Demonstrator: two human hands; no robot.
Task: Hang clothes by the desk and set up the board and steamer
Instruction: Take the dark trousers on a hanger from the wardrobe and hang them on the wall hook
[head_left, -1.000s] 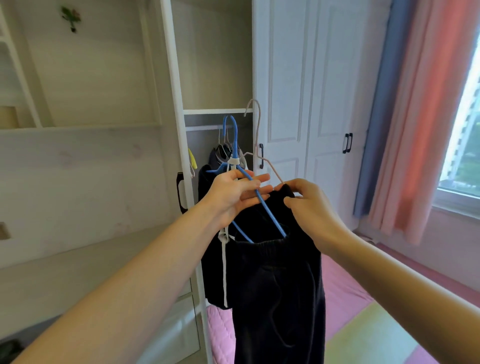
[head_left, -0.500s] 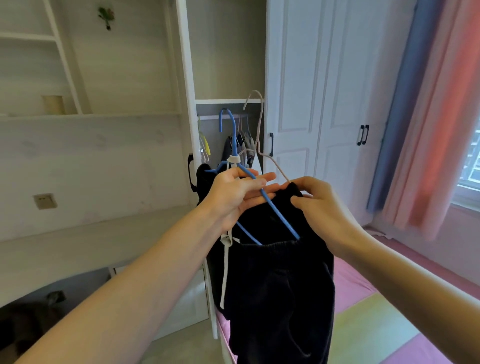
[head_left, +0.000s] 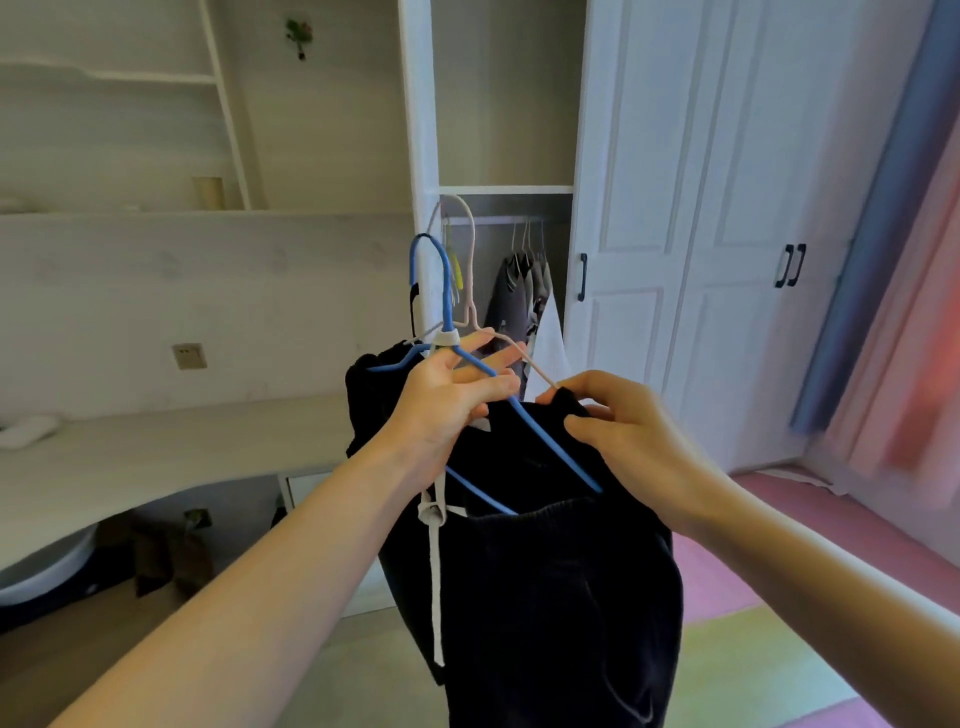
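left hand (head_left: 447, 400) grips blue hanger (head_left: 540, 441) | right hand (head_left: 623, 441) pinches black garment (head_left: 561, 597)

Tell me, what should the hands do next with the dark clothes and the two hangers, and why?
Probably carry the bundle left toward the desk and hook it up there. The left hand already grips the blue hanger and the pale hanger together, the right hand pinches the dark clothes, and both hooks point up, free.

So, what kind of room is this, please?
Most likely a bedroom: a white wardrobe with clothes on a rail, a built-in desk under shelves, and a curtain at the right.
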